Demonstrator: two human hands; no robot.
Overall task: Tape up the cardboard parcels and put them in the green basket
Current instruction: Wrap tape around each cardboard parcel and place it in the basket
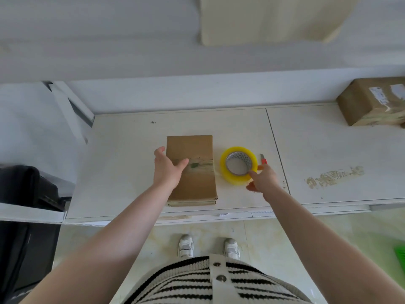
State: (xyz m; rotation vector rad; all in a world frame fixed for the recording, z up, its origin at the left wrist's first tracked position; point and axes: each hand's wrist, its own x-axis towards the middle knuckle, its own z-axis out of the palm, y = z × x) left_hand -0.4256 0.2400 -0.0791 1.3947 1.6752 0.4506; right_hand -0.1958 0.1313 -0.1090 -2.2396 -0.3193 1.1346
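Observation:
A flat cardboard parcel (192, 150) lies on the white table (131, 163), with a strip of tape across its middle. My left hand (167, 166) rests open on the parcel's left side, fingers spread over the tape strip. A yellow roll of tape (237, 164) lies flat just right of the parcel. My right hand (262, 179) touches the near right rim of the roll with loosely bent fingers. A thin strand of tape seems to run from the roll to the parcel. A sliver of green basket (400, 255) shows on the floor at the right edge.
A red utility knife (263, 160) lies just right of the roll, partly behind my right hand. A second, larger cardboard box (370, 104) with labels sits at the table's far right. A black object (26, 189) stands left of the table. Scuffed residue (333, 175) marks the tabletop.

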